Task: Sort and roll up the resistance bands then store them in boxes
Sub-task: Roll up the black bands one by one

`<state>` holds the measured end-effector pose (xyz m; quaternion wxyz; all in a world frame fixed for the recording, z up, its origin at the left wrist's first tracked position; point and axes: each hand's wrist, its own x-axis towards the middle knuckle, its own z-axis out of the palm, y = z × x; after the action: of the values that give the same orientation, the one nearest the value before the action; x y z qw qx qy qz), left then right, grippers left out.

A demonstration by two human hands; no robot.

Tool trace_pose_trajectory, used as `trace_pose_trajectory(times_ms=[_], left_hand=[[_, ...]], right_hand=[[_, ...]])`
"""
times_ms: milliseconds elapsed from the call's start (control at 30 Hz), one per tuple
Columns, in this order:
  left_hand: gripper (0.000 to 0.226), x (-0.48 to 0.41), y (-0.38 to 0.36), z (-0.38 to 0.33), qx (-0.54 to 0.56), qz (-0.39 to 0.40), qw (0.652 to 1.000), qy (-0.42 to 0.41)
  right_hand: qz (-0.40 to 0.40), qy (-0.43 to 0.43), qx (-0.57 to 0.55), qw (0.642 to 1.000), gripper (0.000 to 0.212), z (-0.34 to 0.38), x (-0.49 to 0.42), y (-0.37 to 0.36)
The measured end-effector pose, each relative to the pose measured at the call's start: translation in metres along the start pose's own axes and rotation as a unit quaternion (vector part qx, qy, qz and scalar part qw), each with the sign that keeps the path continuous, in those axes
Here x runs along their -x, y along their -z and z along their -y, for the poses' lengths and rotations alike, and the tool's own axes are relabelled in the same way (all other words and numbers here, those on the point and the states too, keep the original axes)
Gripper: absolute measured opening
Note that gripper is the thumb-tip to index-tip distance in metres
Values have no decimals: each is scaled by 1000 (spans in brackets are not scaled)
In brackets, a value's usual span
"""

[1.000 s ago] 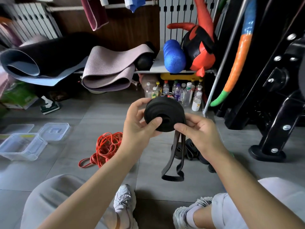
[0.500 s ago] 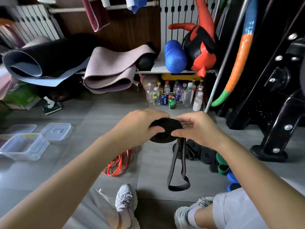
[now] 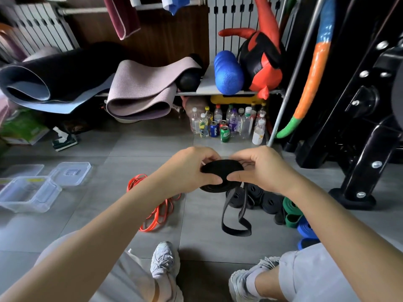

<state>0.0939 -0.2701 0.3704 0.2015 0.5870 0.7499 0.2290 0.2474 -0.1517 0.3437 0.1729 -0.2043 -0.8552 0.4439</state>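
Rolling step in hand, mid-task. Left hand (image 3: 192, 168) and right hand (image 3: 261, 168) both grip the black band coil (image 3: 218, 170), held in the air above the floor (image 3: 122, 153), in front of the knees. Fingers of each hand curl over the top edge, thumbs pinch from below; coil lies roughly flat between them.

Coil looks thick, most of the band wound. A loose tail (image 3: 235, 227) hangs from under the right hand as a short loop, not yet wound in, so I judge this band close to finished but not done.

Done so far, as the floor shows: a cluster of rolled black bands (image 3: 268, 201) just beyond the tail, rolled green bands (image 3: 291, 211) beside them, rolled blue bands (image 3: 306, 229) next to the right knee. Grouped by colour, so sorting seems well along.

Left to do: the orange bands (image 3: 157, 212) lie in a loose tangle under the left forearm, unrolled. The clear box (image 3: 32, 207) sits far left, lid off, with a lid (image 3: 69, 173) beside it; no rolled band visible inside, though the contents are hard to read. Storage seems not yet begun.

Estimate: past halfway on rolling, boxing all ahead
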Motion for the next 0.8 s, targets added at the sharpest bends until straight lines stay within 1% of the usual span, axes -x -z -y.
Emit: trace_pose_trajectory(times_ms=[33, 67, 167, 233, 333, 433, 500, 533, 567, 600, 633, 667, 700, 733, 800], left_hand=[[30, -1, -1, -1, -16, -6, 1000, 0], [29, -1, 0, 0, -10, -18, 1000, -3], [26, 0, 4, 4, 103, -47, 993, 13], [31, 3, 5, 7, 174, -76, 981, 27], [32, 8, 2, 9, 288, -118, 949, 46], [27, 13, -10, 11, 412, -120, 899, 80], [25, 16, -19, 14, 460, -113, 875, 98], [24, 16, -23, 17, 462, -106, 874, 104], [24, 17, -24, 18, 448, -99, 882, 105], [25, 17, -24, 20, 409, -94, 902, 99], [29, 16, -22, 21, 342, -94, 931, 83], [37, 16, -19, 21, 254, -97, 961, 57], [48, 15, -17, 21, 162, -102, 981, 27], [58, 15, -13, 18, 80, -106, 991, -10], [65, 13, -9, 13, -38, -99, 990, -91]], right_hand=[[-1, 0, -6, 1000, 34, -1, 0, -1], [-6, 2, -26, 1000, 33, -2, 0, -1], [-31, -6, -128, 991, 34, -8, 3, -4], [-40, -16, -211, 977, 37, -17, 8, -10], [-68, -10, -298, 952, 37, -27, 16, -23], [-100, -7, -361, 927, 38, -32, 18, -34], [-126, -24, -374, 918, 34, -32, 17, -36], [-133, -28, -359, 923, 31, -32, 16, -35], [-134, -28, -335, 932, 30, -31, 15, -33], [-129, -26, -307, 943, 31, -30, 14, -30], [-121, -26, -278, 953, 31, -28, 14, -26], [-111, -26, -250, 962, 32, -27, 12, -23], [-98, -24, -222, 970, 33, -26, 11, -19], [-84, -23, -196, 977, 34, -25, 9, -17], [-55, -18, -155, 986, 36, -21, 6, -13]])
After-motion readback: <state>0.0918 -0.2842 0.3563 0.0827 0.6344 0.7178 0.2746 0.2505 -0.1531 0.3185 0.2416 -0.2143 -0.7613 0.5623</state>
